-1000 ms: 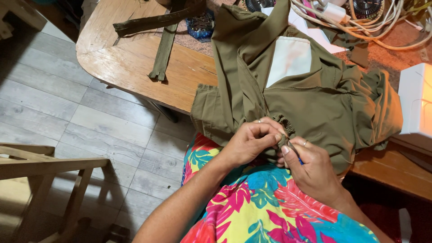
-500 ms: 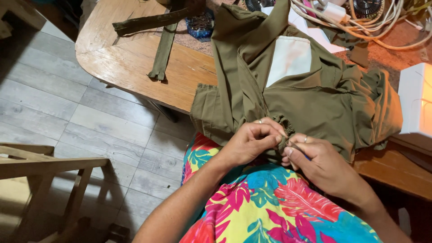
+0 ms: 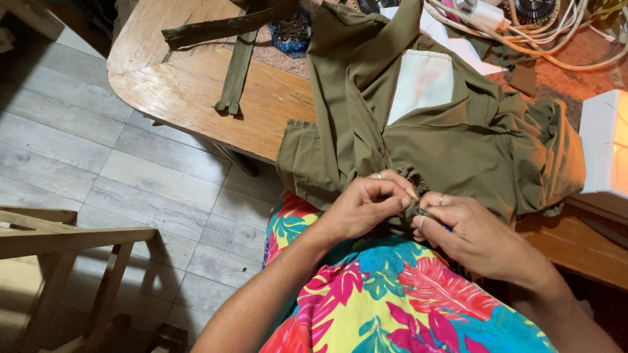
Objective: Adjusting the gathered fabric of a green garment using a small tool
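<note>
The garment (image 3: 445,137), olive green with a white pocket lining (image 3: 422,82) exposed, is draped over the near edge of the wooden table (image 3: 190,98) and into the lap. Its gathered edge is pinched between both hands at 6 o'clock: the left hand (image 3: 363,206) is clenched on the bunched cloth, and the right hand (image 3: 468,232), at 3 o'clock from it and touching it, grips the same fold with its fingertips. Olive strips (image 3: 235,62) lie at 10 o'clock on the table. Cables (image 3: 562,33) are tangled at 1 o'clock. A white machine (image 3: 605,144) stands at 3 o'clock.
</note>
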